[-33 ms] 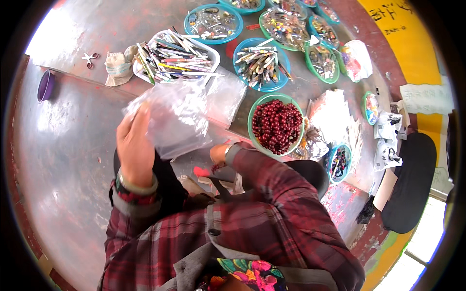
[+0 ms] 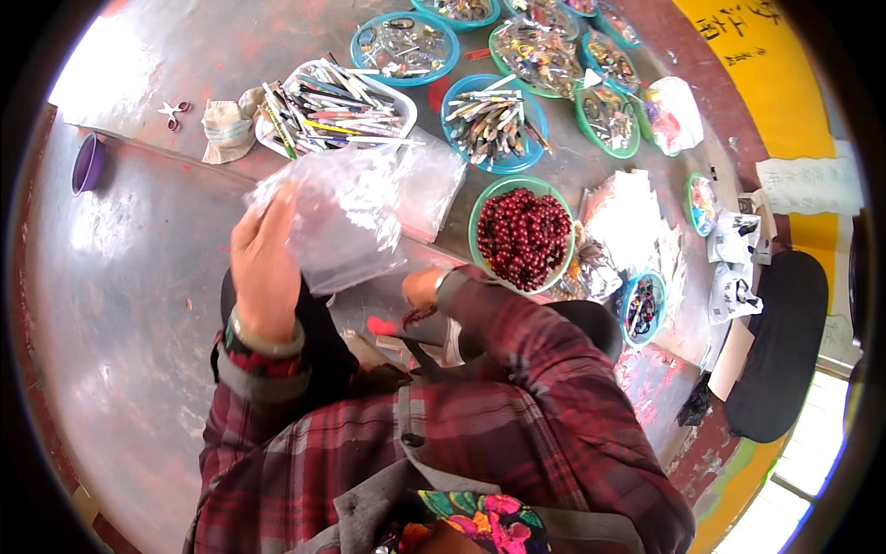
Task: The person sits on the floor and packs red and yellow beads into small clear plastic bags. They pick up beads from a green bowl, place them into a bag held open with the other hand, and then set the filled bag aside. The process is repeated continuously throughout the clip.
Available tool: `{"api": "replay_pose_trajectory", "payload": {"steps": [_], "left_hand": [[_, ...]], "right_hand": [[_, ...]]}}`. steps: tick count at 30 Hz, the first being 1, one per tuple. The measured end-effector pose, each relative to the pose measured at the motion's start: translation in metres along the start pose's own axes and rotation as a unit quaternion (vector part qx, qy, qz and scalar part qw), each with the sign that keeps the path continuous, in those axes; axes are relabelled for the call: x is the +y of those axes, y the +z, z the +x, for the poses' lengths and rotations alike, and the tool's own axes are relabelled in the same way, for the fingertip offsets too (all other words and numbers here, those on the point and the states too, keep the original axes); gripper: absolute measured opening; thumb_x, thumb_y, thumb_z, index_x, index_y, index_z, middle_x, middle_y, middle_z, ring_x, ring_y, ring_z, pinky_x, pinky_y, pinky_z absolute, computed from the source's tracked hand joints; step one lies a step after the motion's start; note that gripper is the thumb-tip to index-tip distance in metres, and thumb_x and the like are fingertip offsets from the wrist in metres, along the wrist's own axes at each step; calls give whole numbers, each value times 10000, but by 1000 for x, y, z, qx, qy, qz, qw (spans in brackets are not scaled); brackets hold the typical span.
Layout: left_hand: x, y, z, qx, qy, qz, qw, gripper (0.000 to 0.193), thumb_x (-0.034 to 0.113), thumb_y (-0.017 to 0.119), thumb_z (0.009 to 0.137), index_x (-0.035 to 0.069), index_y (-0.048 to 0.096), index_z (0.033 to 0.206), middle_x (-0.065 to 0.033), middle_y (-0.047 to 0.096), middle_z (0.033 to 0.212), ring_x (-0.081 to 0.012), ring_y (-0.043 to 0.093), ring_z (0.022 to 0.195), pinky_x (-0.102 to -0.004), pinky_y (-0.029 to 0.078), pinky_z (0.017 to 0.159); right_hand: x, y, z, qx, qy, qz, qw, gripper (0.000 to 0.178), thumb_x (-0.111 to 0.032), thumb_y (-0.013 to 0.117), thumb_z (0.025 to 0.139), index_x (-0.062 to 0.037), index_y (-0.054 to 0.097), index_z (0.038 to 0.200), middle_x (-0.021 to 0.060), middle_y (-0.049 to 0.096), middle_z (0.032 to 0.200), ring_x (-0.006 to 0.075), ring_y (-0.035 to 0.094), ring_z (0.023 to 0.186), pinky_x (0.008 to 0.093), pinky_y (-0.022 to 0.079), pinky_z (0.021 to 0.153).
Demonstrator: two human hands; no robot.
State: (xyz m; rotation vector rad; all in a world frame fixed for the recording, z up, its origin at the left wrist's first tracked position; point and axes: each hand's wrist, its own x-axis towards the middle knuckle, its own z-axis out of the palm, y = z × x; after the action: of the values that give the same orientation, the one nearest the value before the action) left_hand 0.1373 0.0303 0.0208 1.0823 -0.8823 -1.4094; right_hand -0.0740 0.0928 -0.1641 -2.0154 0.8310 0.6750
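Note:
My left hand (image 2: 266, 270) grips the left edge of a clear plastic bag (image 2: 346, 226), its fingertips partly covered by the film. The bag spreads over the floor in front of me. Closer to my body and on the right, my right hand (image 2: 422, 288) is closed, with a short string of dark red beads (image 2: 417, 317) hanging under it. Its fingers are mostly hidden by the back of the hand. A green bowl (image 2: 474, 242) heaped with dark red beads (image 2: 524, 238) stands just beyond my right forearm. More clear bags (image 2: 429, 189) lie flat beside the held one.
A white basin (image 2: 406, 102) and a blue bowl (image 2: 543, 125) hold many pens or thin sticks. Further bowls of small parts, including a blue one (image 2: 452, 57), stand beyond. Scissors (image 2: 173, 114), a cloth pouch (image 2: 226, 129) and a purple bowl (image 2: 89, 164) sit left. A black stool (image 2: 780, 346) is right.
My left hand has shifted slightly to the right with the bag. My right hand and the beads have barely moved.

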Motion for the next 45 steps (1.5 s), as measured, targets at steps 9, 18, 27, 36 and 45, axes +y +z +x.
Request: {"api": "replay_pose_trajectory", "payload": {"steps": [9, 18, 27, 36, 45], "left_hand": [[-6, 29, -2, -70, 8, -120, 990, 196, 117, 507, 900, -32, 591, 997, -45, 624, 905, -102, 585, 787, -238, 463, 703], [-20, 51, -2, -53, -19, -56, 997, 205, 154, 558, 879, -24, 618, 962, 18, 594, 819, -28, 496, 709, -188, 400, 620], [-30, 51, 2, -115, -61, -5, 991, 207, 130, 532, 893, -29, 597, 1008, -13, 613, 904, -66, 548, 798, -217, 436, 702], [-23, 64, -10, -225, -47, -123, 965, 220, 169, 527, 900, 6, 602, 1027, 9, 592, 935, -60, 532, 847, -219, 420, 756], [-29, 59, -10, -255, -82, -65, 961, 213, 223, 530, 898, 49, 621, 979, 54, 567, 819, -2, 470, 689, -170, 342, 550]], "right_hand": [[54, -109, -186, 313, 102, 16, 944, 266, -128, 636, 616, -112, 680, 877, 126, 652, 812, 299, 615, 760, 358, 476, 678], [166, -58, -175, 471, 298, -67, 827, 218, -62, 509, 677, -85, 670, 822, 173, 632, 787, 358, 593, 767, 431, 461, 698], [148, -44, -177, 546, 303, 31, 781, 240, -85, 524, 721, -47, 659, 917, 191, 633, 907, 329, 599, 875, 382, 460, 803], [-38, -91, -181, 387, -242, 693, 558, 506, -272, 656, 808, -28, 473, 1212, 62, 536, 1138, 162, 488, 1071, 342, 384, 933], [-57, -94, -160, 458, -263, 712, 464, 232, -65, 632, 796, 1, 605, 1017, 70, 632, 956, 162, 575, 915, 303, 447, 850]]}}
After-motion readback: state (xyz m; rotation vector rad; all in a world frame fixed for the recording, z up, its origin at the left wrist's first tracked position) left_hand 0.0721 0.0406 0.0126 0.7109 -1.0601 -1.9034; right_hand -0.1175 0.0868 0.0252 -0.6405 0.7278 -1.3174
